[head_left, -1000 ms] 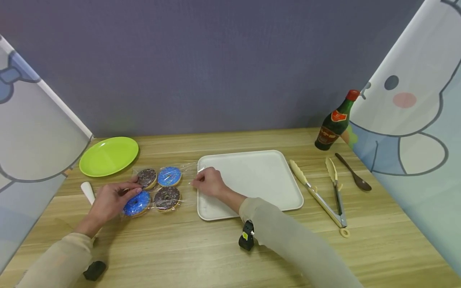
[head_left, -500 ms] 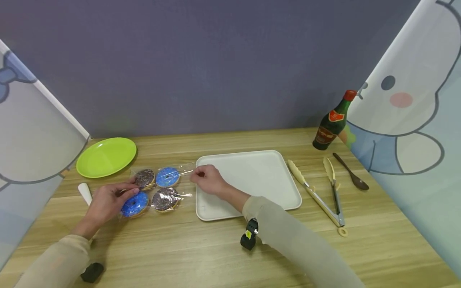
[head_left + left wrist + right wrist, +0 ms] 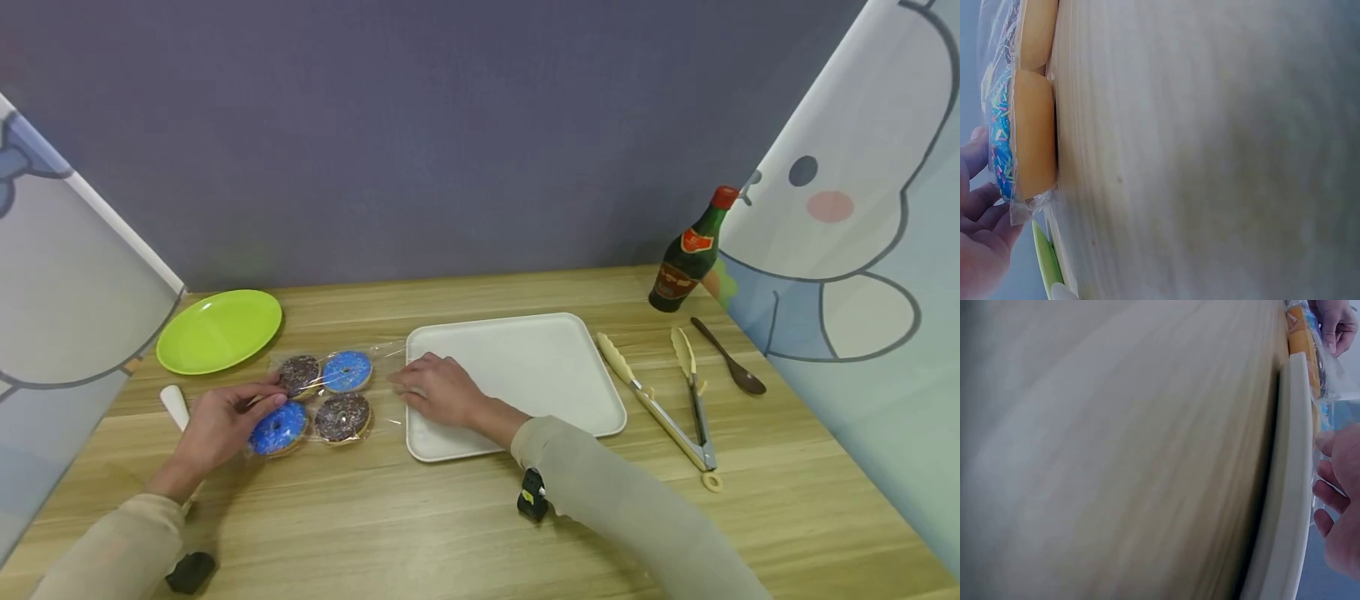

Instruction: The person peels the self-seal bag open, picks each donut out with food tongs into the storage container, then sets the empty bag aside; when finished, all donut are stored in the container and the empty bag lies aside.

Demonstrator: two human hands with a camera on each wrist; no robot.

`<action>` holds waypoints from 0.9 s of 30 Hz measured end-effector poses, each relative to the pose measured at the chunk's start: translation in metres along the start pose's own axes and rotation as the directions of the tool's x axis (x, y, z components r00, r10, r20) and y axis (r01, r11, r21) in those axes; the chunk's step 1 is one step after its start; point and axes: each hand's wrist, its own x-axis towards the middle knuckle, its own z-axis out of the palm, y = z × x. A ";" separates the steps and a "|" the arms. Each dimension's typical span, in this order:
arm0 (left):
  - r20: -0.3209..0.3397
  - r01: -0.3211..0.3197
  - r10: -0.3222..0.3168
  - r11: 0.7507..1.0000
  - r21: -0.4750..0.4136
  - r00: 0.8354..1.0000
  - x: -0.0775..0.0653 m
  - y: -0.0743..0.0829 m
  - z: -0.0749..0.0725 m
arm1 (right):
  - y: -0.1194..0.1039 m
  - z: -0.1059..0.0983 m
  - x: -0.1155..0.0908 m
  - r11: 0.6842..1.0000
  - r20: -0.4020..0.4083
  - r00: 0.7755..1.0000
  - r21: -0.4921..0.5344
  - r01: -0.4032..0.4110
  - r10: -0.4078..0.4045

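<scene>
Donuts with blue and dark chocolate icing and sprinkles lie in a clear plastic bag (image 3: 387, 360) on the table, two of each colour. My left hand (image 3: 219, 427) pinches the bag's left end, thumb over the front blue donut (image 3: 279, 430). In the left wrist view that thumb lies on the wrapped blue donut (image 3: 1034, 134), other fingers at the bag's end. My right hand (image 3: 442, 390) is over the white tray's left edge, fingertips at the bag's right end. The right wrist view shows its thumb and fingers (image 3: 1331, 495) apart, above the tray rim (image 3: 1291, 481).
A white tray (image 3: 525, 367) sits right of the bag. Tongs (image 3: 667, 417), a dark wooden spoon (image 3: 738, 371) and a green bottle (image 3: 686, 262) with a red cap are farther right. A lime green plate (image 3: 219, 332) and a white handle (image 3: 175, 407) are at left.
My right hand's fingers have gone from pinching the bag's right end to spread apart at it. My left hand keeps its hold. The whole view has shifted slightly.
</scene>
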 end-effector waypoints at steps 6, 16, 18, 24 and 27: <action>-0.064 -0.027 0.027 1.000 -0.004 0.998 0.000 -0.033 0.015 | -0.003 -0.001 0.001 1.000 -0.003 1.000 0.001 -0.028 0.028; -0.125 -0.050 0.048 0.999 -0.012 0.991 -0.001 -0.056 0.023 | 0.002 -0.011 -0.008 0.998 -0.048 0.998 0.047 -0.029 0.031; -0.127 -0.054 0.053 0.998 -0.010 0.991 0.000 -0.055 0.022 | 0.005 -0.016 -0.013 0.997 -0.053 0.998 0.073 -0.033 0.037; -0.111 -0.054 0.053 0.999 -0.005 0.992 0.000 -0.051 0.020 | 0.021 -0.036 -0.043 0.996 -0.098 0.995 0.084 -0.024 0.032; -0.089 -0.044 0.043 0.999 -0.006 0.995 -0.001 -0.041 0.015 | 0.032 -0.048 -0.065 0.998 -0.140 0.990 0.058 -0.014 0.022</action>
